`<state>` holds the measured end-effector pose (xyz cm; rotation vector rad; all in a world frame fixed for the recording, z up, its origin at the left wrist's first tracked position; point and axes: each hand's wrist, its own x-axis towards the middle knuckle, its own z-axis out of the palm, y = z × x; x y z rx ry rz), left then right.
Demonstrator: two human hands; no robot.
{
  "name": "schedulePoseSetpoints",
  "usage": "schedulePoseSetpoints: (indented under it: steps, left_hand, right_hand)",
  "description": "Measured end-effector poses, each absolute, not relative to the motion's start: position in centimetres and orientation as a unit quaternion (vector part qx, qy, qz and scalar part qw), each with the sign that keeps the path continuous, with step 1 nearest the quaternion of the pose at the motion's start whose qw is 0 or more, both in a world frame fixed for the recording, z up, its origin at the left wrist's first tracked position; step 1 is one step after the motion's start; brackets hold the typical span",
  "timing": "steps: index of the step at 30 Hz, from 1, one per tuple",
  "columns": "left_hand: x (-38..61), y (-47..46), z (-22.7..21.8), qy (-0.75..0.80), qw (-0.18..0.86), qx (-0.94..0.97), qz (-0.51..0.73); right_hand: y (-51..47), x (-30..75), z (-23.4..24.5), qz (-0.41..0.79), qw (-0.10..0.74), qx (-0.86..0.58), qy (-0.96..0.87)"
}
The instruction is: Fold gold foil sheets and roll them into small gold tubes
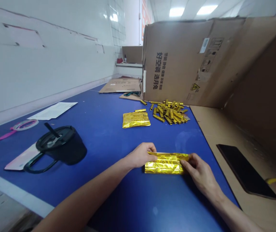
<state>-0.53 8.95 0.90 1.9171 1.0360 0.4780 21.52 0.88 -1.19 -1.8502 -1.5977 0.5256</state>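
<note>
A creased sheet of gold foil (165, 165) lies near the front of the blue table, stretched between my two hands. My left hand (144, 155) pinches its left end, thumb on top and fingers curled behind the far edge. At the right end, my right hand (198, 169) grips the far corner between thumb and fingers. The far edge looks folded over. Beyond my hands is a flat stack of gold foil (136, 120), with one thin gold roll (140, 110) just behind it. To its right sits a pile of small gold foil rolls (170, 112).
On the left stands a dark lidded mug (67, 146) with a straw, near a roll of tape (26, 125) and white paper (53, 110). A large cardboard box (176, 64) rises behind the pile. A black flat slab (246, 170) lies on cardboard at right.
</note>
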Motion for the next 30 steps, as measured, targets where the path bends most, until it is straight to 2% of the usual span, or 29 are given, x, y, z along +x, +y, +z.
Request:
schedulePoseSetpoints:
  steps: [4, 6, 9, 12, 16, 19, 24, 26, 30]
  left_hand:
    - [-1.0, 8.4, 1.7, 0.378, 0.491, 0.754, 0.217]
    - [-1.1, 8.2, 2.0, 0.367, 0.5, 0.75, 0.23]
    - [-1.0, 8.1, 2.1, 0.37, 0.501, 0.741, 0.252]
    - [-0.6, 8.1, 1.7, 0.397, 0.488, 0.722, 0.288]
    - [-0.5, 8.5, 1.5, 0.426, 0.429, 0.744, 0.286]
    - [-0.7, 9.3, 1.6, 0.419, 0.387, 0.778, 0.261]
    - [0.1, 10.7, 1.7, 0.396, 0.326, 0.833, 0.205]
    - [0.9, 11.1, 1.5, 0.391, 0.304, 0.849, 0.186]
    - [2.3, 11.5, 1.0, 0.401, 0.254, 0.867, 0.151]
  right_hand:
    - [0.8, 21.5, -0.6, 0.261, 0.447, -0.669, -0.534]
    - [0.7, 21.4, 0.1, 0.348, 0.46, -0.636, -0.513]
    - [0.3, 21.0, 1.1, 0.45, 0.42, -0.601, -0.51]
    - [0.0, 20.7, 1.3, 0.464, 0.386, -0.588, -0.538]
    - [-0.3, 20.3, 1.2, 0.48, 0.291, -0.545, -0.623]
    - [-0.7, 20.1, 1.2, 0.432, 0.242, -0.544, -0.677]
    - [-1.6, 19.5, 0.9, 0.122, 0.289, -0.549, -0.775]
    - [-1.9, 18.9, 0.7, 0.062, 0.246, -0.495, -0.831]
    - [-2.1, 17.7, 0.1, 0.05, 0.114, -0.47, -0.874]
